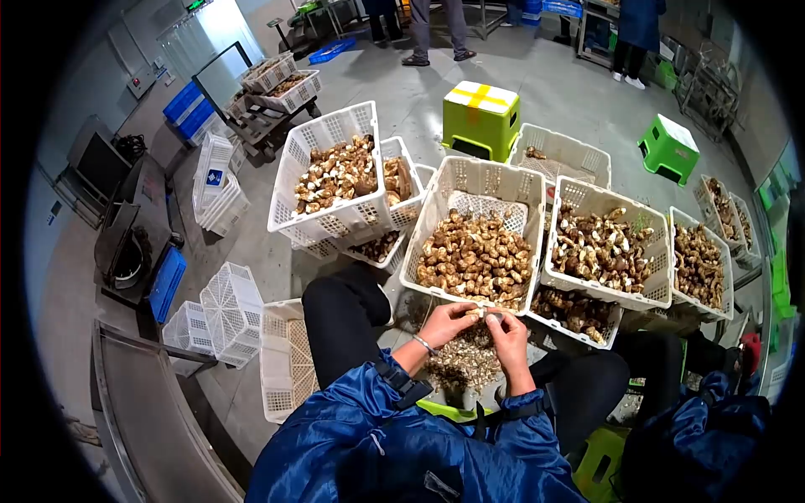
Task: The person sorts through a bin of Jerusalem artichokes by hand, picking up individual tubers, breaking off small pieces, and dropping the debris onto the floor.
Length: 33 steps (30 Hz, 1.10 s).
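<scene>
My left hand (449, 325) and my right hand (508, 335) meet just past my knees, at the near rim of a white basket (412, 261). Between the fingertips is a small pale mushroom (479, 312), pinched by the left hand. The right thumb and fingers close against it; whether they also grip a small blade, I cannot make out. Inside the basket lies a heap of brown-and-white mushrooms (476, 260). Below my hands, a pile of pale trimmings (464, 362) covers the floor.
Several more mushroom baskets stand around, including a raised one (281, 197) at left and another (610, 289) at right. A green stool (470, 121) stands behind. Stacked baskets (231, 314) sit at left. A co-worker's blue sleeve (713, 427) is close on my right.
</scene>
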{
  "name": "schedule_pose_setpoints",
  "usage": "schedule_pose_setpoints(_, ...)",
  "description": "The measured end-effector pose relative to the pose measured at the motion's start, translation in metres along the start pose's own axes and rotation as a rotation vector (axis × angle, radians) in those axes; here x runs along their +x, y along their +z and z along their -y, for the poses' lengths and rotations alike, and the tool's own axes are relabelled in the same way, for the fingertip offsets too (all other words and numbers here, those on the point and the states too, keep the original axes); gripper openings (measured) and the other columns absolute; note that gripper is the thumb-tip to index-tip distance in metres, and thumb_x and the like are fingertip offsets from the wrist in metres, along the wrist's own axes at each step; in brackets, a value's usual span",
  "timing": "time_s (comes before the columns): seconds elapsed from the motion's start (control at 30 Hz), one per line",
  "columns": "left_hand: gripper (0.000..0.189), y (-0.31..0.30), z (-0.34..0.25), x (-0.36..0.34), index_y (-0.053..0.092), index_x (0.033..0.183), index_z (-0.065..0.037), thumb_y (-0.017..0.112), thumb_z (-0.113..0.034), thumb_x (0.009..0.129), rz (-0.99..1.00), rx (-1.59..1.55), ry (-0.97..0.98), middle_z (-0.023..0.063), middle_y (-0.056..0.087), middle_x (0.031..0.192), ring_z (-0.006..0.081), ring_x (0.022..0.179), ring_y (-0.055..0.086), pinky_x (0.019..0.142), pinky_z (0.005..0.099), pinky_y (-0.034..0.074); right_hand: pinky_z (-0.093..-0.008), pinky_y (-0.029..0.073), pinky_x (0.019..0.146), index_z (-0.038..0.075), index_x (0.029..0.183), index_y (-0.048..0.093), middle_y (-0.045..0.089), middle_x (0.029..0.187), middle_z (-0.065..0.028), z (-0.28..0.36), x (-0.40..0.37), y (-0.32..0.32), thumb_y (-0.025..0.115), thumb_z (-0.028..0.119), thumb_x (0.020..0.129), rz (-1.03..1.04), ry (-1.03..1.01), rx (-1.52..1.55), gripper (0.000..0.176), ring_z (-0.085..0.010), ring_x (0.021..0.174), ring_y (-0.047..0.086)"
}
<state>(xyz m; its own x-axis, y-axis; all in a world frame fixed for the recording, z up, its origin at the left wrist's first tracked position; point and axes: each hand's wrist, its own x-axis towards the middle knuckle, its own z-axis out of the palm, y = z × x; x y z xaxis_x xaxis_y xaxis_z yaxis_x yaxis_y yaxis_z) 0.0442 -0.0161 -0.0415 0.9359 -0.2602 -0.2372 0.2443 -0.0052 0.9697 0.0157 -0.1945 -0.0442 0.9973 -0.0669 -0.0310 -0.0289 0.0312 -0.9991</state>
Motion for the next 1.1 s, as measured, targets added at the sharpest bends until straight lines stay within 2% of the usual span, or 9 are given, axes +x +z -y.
schedule_pose_setpoints(0.1,0.033,0.002,0.004,0.001,0.061,0.119,0.004,0.068,-0.01,0.09,0.006,-0.241,-0.101,0.0054,0.066,0.109,0.0102,0.092,0.062,0.081,0.0244,0.052,-0.0251,0.046,0.073,-0.002,0.097,0.068,0.066,0.092,-0.0009,-0.001,0.004,-0.002,0.065,0.012,0.09,-0.007,0.096,0.128,0.016,-0.0071,0.081,0.057)
schedule_pose_setpoints(0.23,0.032,0.0,0.005,0.003,0.06,0.12,0.003,0.066,-0.011,0.092,0.033,-0.382,-0.143,0.0068,0.066,0.107,0.0116,0.089,0.064,0.078,0.0245,0.054,-0.0247,0.046,0.075,-0.002,0.096,0.068,0.066,0.088,0.0002,0.0,0.004,0.006,0.063,0.013,0.092,-0.025,-0.228,-0.134,0.016,-0.0075,0.081,0.057)
schedule_pose_setpoints(0.33,0.03,0.0,0.004,0.0,0.059,0.12,0.003,0.063,-0.013,0.094,0.038,-0.452,-0.204,0.0079,0.066,0.106,0.0134,0.089,0.065,0.077,0.0258,0.055,-0.028,0.046,0.082,-0.003,0.095,0.067,0.067,0.098,-0.0053,-0.001,0.006,-0.002,0.065,0.012,0.089,-0.013,0.198,0.131,0.015,-0.0129,0.093,0.06)
schedule_pose_setpoints(0.4,0.03,0.003,0.0,0.0,0.059,0.12,0.003,0.062,-0.013,0.095,0.012,-0.534,-0.254,0.0079,0.066,0.106,0.0138,0.089,0.065,0.077,0.0262,0.056,-0.0267,0.046,0.077,-0.003,0.097,0.067,0.066,0.093,-0.0045,-0.004,0.007,-0.001,0.065,0.013,0.09,-0.01,0.043,0.048,0.017,-0.0117,0.087,0.059)
schedule_pose_setpoints(0.5,0.029,0.003,0.004,0.0,0.059,0.12,0.002,0.06,-0.014,0.096,0.013,-0.491,-0.215,0.007,0.066,0.105,0.0136,0.089,0.065,0.075,0.0261,0.056,-0.0215,0.043,0.065,-0.001,0.102,0.067,0.063,0.082,0.0017,0.001,0.005,0.004,0.064,0.014,0.092,0.002,-0.232,-0.17,0.018,-0.0048,0.071,0.052)
schedule_pose_setpoints(0.63,0.028,0.005,0.003,-0.002,0.06,0.119,0.002,0.06,-0.013,0.096,0.003,-0.439,-0.204,0.006,0.066,0.105,0.0121,0.088,0.063,0.075,0.0255,0.054,-0.0217,0.043,0.069,-0.001,0.103,0.068,0.065,0.09,-0.0002,0.015,0.002,0.0,0.065,0.013,0.091,0.045,0.094,0.041,0.019,-0.0048,0.077,0.052)
schedule_pose_setpoints(0.83,0.027,0.003,0.008,0.002,0.062,0.117,0.002,0.063,-0.011,0.094,-0.017,-0.432,-0.145,0.005,0.066,0.105,0.011,0.089,0.063,0.078,0.0246,0.053,-0.0255,0.045,0.071,-0.003,0.092,0.066,0.066,0.106,-0.0068,0.005,0.004,0.004,0.067,0.01,0.087,0.053,-0.177,-0.108,0.015,-0.0109,0.087,0.058)
schedule_pose_setpoints(0.97,0.026,0.007,0.012,0.001,0.063,0.115,0.002,0.066,-0.01,0.091,-0.067,-0.349,-0.094,0.0054,0.066,0.106,0.0107,0.09,0.064,0.08,0.023,0.053,-0.0267,0.047,0.073,-0.003,0.087,0.066,0.066,0.107,-0.0091,0.013,0.002,0.004,0.067,0.009,0.086,0.055,-0.093,-0.147,0.013,-0.0129,0.091,0.06)
schedule_pose_setpoints(1.1,0.027,0.008,0.008,0.001,0.063,0.115,0.002,0.067,-0.01,0.091,-0.094,-0.321,-0.093,0.0046,0.066,0.105,0.01,0.092,0.062,0.081,0.024,0.051,-0.0264,0.047,0.076,-0.005,0.101,0.067,0.066,0.108,-0.0086,0.009,0.003,0.002,0.066,0.01,0.088,0.055,0.005,0.016,0.02,-0.0127,0.09,0.059)
